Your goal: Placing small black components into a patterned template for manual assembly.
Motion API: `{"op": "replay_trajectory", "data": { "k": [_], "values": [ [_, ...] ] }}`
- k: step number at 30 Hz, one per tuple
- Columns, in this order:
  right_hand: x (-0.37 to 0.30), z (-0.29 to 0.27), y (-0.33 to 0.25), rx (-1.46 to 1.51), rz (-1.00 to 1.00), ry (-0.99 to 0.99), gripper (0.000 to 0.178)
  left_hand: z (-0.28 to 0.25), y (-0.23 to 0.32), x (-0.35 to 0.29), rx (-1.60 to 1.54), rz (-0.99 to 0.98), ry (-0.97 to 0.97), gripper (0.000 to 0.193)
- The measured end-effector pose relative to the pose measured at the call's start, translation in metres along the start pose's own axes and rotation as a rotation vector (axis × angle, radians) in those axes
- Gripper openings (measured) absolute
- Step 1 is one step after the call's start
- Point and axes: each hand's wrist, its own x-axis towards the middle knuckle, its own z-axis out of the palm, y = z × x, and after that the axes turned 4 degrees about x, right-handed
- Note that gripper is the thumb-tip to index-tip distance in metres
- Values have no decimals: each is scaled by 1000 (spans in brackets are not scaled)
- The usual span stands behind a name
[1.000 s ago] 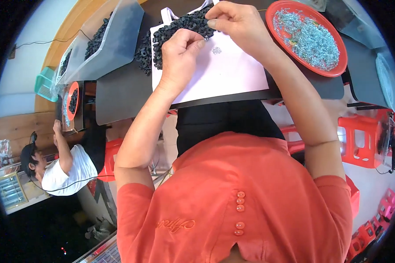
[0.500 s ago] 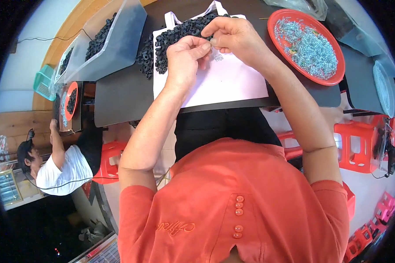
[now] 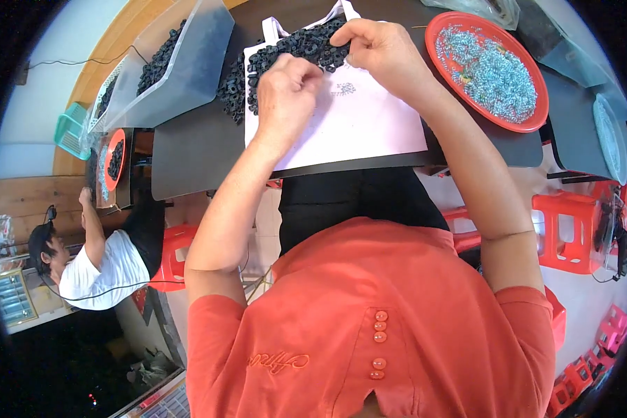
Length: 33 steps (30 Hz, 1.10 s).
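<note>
A heap of small black ring-like parts (image 3: 303,45) lies over the upper part of a pale pink cloth bag (image 3: 362,132) on the dark table. My left hand (image 3: 285,97) rests at the near edge of the heap, its fingers curled inward; whatever they grip is hidden. At the heap's right side is my right hand (image 3: 386,56), fingers bent, with the index fingertip at the black parts. Nothing in its grasp can be made out. Between the hands, a small cluster of silvery metal pieces (image 3: 345,88) sits on the bag.
On the right stands a red plate (image 3: 435,70) piled with small silvery, spring-like pieces. A clear plastic bin (image 3: 195,70) of black parts is at the left. Beyond it a person in a white shirt (image 3: 108,272) works at another table. Red stools (image 3: 567,230) stand around.
My hands were together over the bag, fingertips meeting. They have parted: the left moved slightly left and down, the right a little to the right.
</note>
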Motion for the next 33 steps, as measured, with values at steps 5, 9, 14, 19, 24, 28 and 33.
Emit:
{"op": "replay_trajectory", "data": {
  "k": [5,9,14,19,24,28,33],
  "values": [
    [0,-2,-1,20,91,57,24,-3,-9,18,285,149,-13,15],
    [-1,-2,-2,93,78,75,23,-2,-6,20,384,151,-163,22],
    [0,-2,-3,86,96,63,24,-1,-10,27,379,135,-213,23],
    [1,-1,-2,71,43,75,22,10,-21,31,417,317,-113,16],
    [-1,-1,-2,56,54,69,23,8,-19,24,385,361,-89,13],
    [-1,-1,-2,110,69,33,26,7,-22,24,387,388,-135,12],
    [2,-3,-3,280,167,-29,27,5,-19,26,80,173,-74,13]
  ]
}}
